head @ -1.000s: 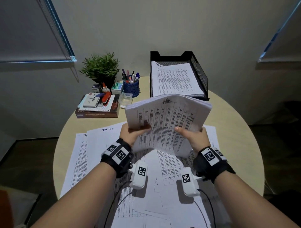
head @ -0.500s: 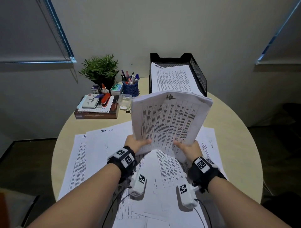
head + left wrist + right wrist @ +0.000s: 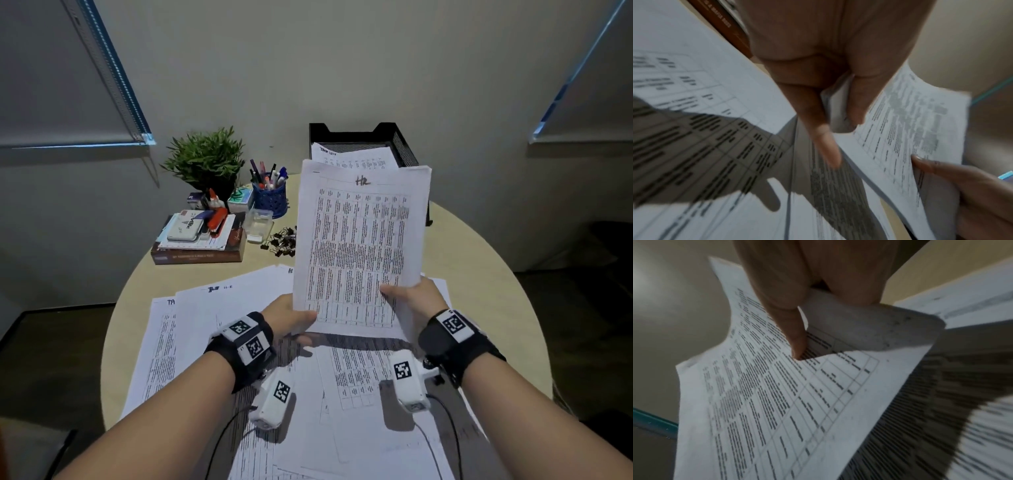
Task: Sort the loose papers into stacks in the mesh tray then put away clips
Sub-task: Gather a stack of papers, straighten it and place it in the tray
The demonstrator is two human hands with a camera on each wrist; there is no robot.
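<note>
Paper stack [image 3: 359,240] between both hands' fingers [image 3: 828,146]

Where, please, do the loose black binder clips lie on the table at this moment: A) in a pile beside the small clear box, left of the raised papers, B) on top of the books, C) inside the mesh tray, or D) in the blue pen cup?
A: the head view shows the binder clips heaped on the bare table beside the clear box, left of the raised papers.
</note>
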